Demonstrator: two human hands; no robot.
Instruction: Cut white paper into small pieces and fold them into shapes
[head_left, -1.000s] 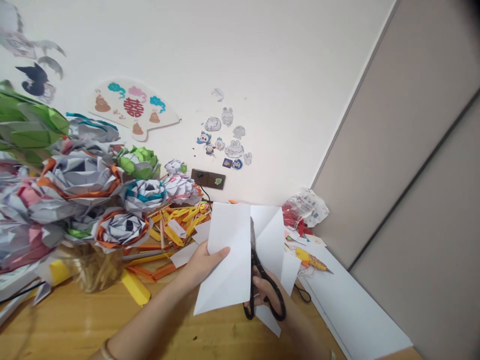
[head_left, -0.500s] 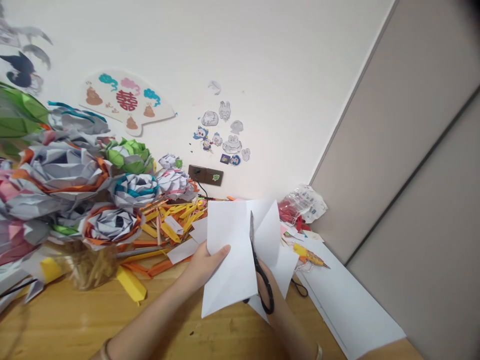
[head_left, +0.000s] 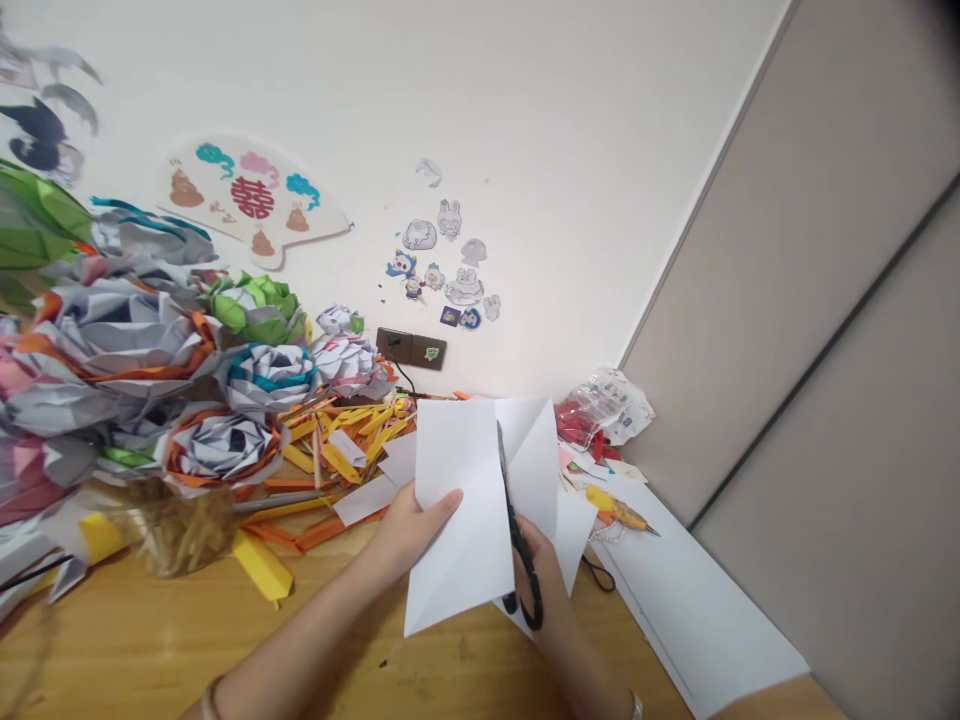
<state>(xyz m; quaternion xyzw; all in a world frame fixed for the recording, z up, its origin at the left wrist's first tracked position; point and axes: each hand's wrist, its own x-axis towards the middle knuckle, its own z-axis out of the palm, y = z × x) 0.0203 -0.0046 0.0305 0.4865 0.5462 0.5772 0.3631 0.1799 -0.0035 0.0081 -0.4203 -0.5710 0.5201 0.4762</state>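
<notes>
A creased sheet of white paper [head_left: 459, 560] is raised over the table, slit from its near edge most of the way up. My left hand [head_left: 414, 525] pinches its left part, thumb on top and fingers behind. In my right hand [head_left: 541, 560] are black-handled scissors [head_left: 531, 585], partly behind the paper. Their blades lie in the slit and point away from me, close together near the top of the cut. The right-hand flap of the paper stands apart from the left part.
White paper flowers [head_left: 225, 445] with coloured edges crowd the left. Yellow and orange paper strips [head_left: 262, 566] lie beside them. To the right are a yellow pointed tool [head_left: 621, 510], a clear plastic bag [head_left: 611, 405] and large white sheets [head_left: 705, 590]. A wall [head_left: 570, 200] rises behind.
The scissor blades have closed further, and the handle loops have come nearer each other. The left hand keeps its hold on the paper almost unmoved.
</notes>
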